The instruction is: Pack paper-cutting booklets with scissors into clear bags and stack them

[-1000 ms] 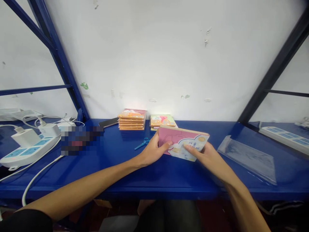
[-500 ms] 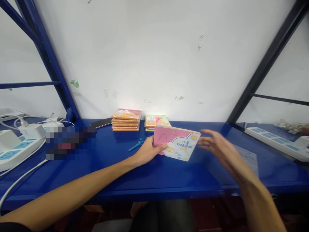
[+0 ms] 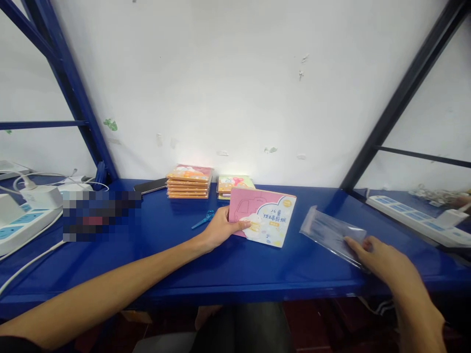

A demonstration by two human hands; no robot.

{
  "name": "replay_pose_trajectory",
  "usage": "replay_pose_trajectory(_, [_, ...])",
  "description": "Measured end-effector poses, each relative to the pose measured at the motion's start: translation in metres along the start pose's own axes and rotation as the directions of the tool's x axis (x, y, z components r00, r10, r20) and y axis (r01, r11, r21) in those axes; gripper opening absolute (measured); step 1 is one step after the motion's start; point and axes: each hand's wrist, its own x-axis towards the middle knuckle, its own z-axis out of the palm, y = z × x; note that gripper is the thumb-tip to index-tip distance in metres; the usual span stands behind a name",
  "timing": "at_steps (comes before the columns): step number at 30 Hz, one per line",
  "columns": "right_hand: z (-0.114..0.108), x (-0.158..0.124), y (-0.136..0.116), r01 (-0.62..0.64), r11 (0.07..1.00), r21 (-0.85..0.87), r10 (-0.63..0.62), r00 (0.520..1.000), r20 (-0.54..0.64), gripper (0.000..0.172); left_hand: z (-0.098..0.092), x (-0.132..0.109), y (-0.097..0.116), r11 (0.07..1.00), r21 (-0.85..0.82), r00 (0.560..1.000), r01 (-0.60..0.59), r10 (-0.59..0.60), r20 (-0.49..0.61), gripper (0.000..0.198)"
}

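My left hand point(image 3: 224, 228) grips the lower left side of a pink and white paper-cutting book point(image 3: 274, 218), thumb across its cover. The book is held up, tilted, above the blue table. On the right, my right hand point(image 3: 375, 252) pinches the near end of a clear plastic bag point(image 3: 331, 233), which slants out toward the book but stays apart from it. Behind my left hand lie small blue scissors point(image 3: 203, 219). A pile of several wrapped books point(image 3: 189, 181) stands at the back, beside a lower pile with a green cover point(image 3: 235, 182), partly hidden by the held book.
White power strips with plugs and cables stand at the left point(image 3: 29, 215) and right point(image 3: 415, 215) of the blue table point(image 3: 165, 279). A black flat object point(image 3: 150, 186) lies near the wall. Blue metal posts rise at both sides.
My right hand has moved away from the book, down and to the right, and now holds the plastic bag, lifted from the table. The left hand keeps the book, shifted slightly left.
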Motion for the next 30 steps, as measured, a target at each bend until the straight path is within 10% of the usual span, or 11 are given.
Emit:
replay_pose_trajectory(3, [-0.002, -0.005, -0.038, 0.051, 0.998, -0.027, -0.049, 0.996, 0.072, 0.037, -0.003, -0.001, 0.004, 1.0, -0.025, 1.0, 0.019, -0.019, -0.003, 0.054])
replay_pose_trajectory(16, [-0.047, -0.078, -0.167, 0.367, 0.906, 0.212, -0.314, 0.917, -0.245, 0.035, -0.009, -0.005, 0.018, 0.997, -0.077, 0.999, -0.027, 0.024, -0.039, 0.055])
replay_pose_trajectory(30, [-0.072, -0.088, -0.17, 0.222, 0.528, 0.82, -0.129, 0.975, -0.181, 0.047, -0.013, 0.0, 0.016, 0.992, -0.124, 0.989, -0.008, -0.01, -0.145, 0.058])
